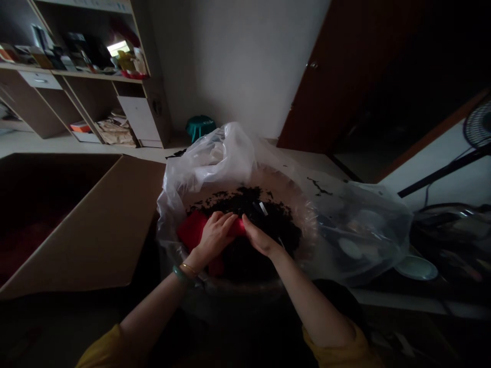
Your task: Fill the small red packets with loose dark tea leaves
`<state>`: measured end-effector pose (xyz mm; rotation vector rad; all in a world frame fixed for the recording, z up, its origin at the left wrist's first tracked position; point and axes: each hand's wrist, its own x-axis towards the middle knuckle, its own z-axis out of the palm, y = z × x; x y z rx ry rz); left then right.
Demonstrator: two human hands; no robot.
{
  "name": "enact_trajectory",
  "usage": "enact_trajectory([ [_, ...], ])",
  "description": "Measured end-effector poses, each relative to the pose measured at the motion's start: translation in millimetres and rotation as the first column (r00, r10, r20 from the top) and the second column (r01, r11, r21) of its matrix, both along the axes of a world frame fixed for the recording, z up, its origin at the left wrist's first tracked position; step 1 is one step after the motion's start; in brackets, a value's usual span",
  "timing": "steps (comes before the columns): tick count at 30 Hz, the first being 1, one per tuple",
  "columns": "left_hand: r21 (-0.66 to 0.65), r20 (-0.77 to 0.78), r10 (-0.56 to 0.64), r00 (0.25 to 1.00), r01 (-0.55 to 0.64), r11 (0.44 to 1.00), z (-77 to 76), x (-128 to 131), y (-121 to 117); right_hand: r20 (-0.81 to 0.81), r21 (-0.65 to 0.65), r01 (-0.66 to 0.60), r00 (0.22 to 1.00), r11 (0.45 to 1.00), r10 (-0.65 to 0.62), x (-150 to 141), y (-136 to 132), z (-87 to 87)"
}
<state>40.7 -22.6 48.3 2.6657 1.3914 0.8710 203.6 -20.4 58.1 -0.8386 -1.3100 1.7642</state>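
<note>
Over soil [245, 204], the left hand [215, 236] and right hand [261, 237] half-hide something red [194, 230].

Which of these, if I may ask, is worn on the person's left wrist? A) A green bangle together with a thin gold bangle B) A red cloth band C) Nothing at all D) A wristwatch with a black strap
A. The left hand shows a green bangle and a thin gold bangle side by side on its wrist.
</note>
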Motion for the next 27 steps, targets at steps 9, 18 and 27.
enact_trajectory([
  [9,-0.054,0.112,0.122,0.986,-0.117,0.992,-4.8,-3,4,0.073,0.019,-0.124,0.99,0.992,0.123,7,1,19.4],
  [18,-0.156,0.373,0.286,0.883,-0.244,0.957,-5.8,-20,12,0.873,0.44,-0.397,0.397,0.806,-0.282,22,5,-7.8],
  [27,-0.21,0.444,0.312,0.84,-0.241,0.948,-10.3,-24,18,0.925,0.292,-0.707,0.037,0.644,-0.379,-26,31,-15.2],
])
